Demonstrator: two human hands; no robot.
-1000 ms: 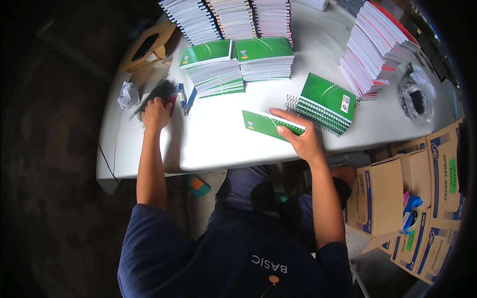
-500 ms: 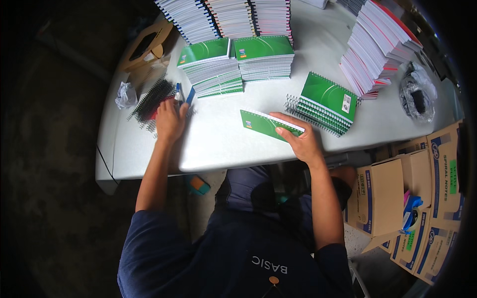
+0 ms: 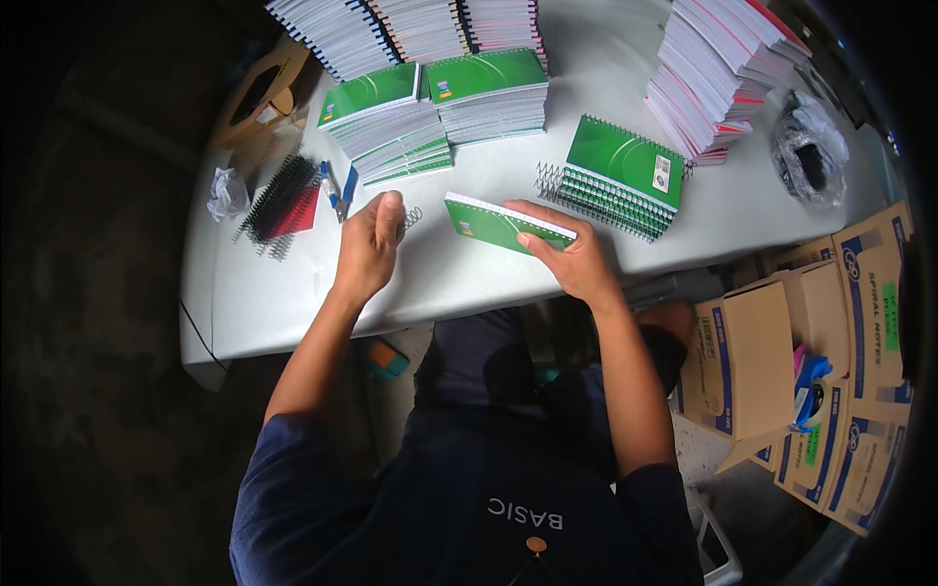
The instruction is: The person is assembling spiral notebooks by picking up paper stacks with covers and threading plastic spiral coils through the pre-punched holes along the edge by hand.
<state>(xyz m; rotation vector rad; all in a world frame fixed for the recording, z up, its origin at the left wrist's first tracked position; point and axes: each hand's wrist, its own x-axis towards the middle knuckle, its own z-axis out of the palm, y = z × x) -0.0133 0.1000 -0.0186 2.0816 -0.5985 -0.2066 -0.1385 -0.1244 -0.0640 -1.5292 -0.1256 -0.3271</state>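
A small green-covered notebook (image 3: pixel 489 227), with punched holes along its upper edge and no coil in them, is gripped between the thumb and fingers of my right hand (image 3: pixel 578 256). My left hand (image 3: pixel 371 246) is closed on a dark spiral coil (image 3: pixel 412 219), whose loops stick out toward the notebook without touching it. Left of that hand, blue-handled pliers (image 3: pixel 339 195) lie by a heap of dark spiral coils (image 3: pixel 277 198) and a red card (image 3: pixel 303 211). Several green notebooks with coils (image 3: pixel 625 161) are piled beyond my right hand.
Stacks of unbound green notebooks (image 3: pixel 401 142) stand at the table's far side, before taller page stacks (image 3: pixel 420 29). A leaning pile with red edges (image 3: pixel 708 78), a plastic-wrapped roll (image 3: pixel 811 156) and crumpled plastic (image 3: pixel 228 193) are on the table (image 3: pixel 430 283). Cardboard boxes (image 3: pixel 762 361) stand lower right.
My left hand has left the coil heap and come right toward the notebook with a coil in it. My right hand still holds the notebook, now tilted a little. The whole view has shifted slightly.
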